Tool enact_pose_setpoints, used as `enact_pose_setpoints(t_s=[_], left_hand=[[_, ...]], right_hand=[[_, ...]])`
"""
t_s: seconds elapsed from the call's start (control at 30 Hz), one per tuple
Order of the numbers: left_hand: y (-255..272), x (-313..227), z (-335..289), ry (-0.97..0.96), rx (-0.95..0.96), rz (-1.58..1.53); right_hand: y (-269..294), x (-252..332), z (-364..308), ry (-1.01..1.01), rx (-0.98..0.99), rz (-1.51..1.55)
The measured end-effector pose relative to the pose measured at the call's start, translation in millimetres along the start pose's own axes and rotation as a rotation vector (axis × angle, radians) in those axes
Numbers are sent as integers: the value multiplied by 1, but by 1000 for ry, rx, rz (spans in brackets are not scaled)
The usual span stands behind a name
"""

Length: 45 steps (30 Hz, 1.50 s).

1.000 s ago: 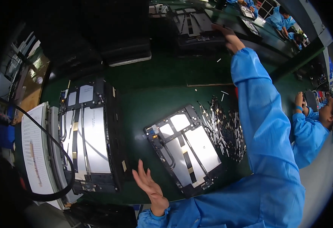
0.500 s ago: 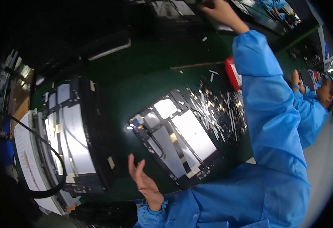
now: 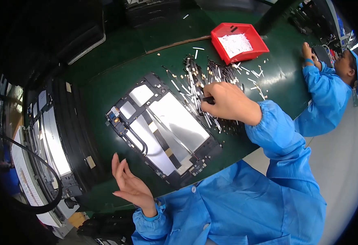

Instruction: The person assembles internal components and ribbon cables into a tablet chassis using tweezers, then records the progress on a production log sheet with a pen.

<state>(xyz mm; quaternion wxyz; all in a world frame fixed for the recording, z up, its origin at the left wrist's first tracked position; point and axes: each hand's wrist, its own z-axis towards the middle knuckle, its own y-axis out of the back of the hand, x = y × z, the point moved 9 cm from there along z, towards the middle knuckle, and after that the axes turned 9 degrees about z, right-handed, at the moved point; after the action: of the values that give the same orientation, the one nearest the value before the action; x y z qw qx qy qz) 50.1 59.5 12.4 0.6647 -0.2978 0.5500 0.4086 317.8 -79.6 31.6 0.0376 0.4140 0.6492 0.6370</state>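
A tablet-like electronic assembly (image 3: 175, 118), with silvery plates, a black frame and thin cables, lies on the green bench between my hands. My left hand (image 3: 133, 185) hovers by its near left edge, fingers spread and nothing in them. Over to the right, my right hand (image 3: 230, 102) is closed, thumb and forefinger pinching a small black object (image 3: 208, 99) whose kind I cannot make out. It is above a loose pile of thin black cables with white and tan strips (image 3: 193, 77), part of which the hand hides.
A red bin (image 3: 260, 47) with small white strips (image 3: 235, 44) stands beyond the pile; more strips lie scattered beside it. At left are stacked similar assemblies (image 3: 50, 134), a paper sheet (image 3: 28, 175) and a looped black cable (image 3: 60, 185). A co-worker (image 3: 326, 90) sits at right.
My right hand has come back from the far side of the bench to the cable pile. The red bin, mostly behind my sleeve before, now shows fully. My left hand stays open.
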Motion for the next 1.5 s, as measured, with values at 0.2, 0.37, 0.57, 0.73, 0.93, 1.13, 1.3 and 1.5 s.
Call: enact_pose_setpoints(t_s=[0.2,0.37,0.57,0.73,0.93,1.13,1.3,1.5], left_hand=[[-4,-6,-10,11,17,98],[-15,-14,-22,88,50,205],[-22,-26,-39,83,116,333],[-29,-22,-51,138,141,280],[-13,-17,-64,231,133,271],[-13,-12,-75,342,305,388],[-18,-17,-72,367,403,352],[-17,-14,-75,485,400,159]], right_hand=[[21,-7,-9,140,-106,300],[27,-19,-23,28,-106,381],[28,-39,-36,-88,-105,657],[22,-57,-37,-158,-153,734],[28,-46,-50,-138,-306,895],[7,1,-79,-126,-205,1075],[-24,40,-81,-86,-174,1168],[-47,73,-70,33,6,969]])
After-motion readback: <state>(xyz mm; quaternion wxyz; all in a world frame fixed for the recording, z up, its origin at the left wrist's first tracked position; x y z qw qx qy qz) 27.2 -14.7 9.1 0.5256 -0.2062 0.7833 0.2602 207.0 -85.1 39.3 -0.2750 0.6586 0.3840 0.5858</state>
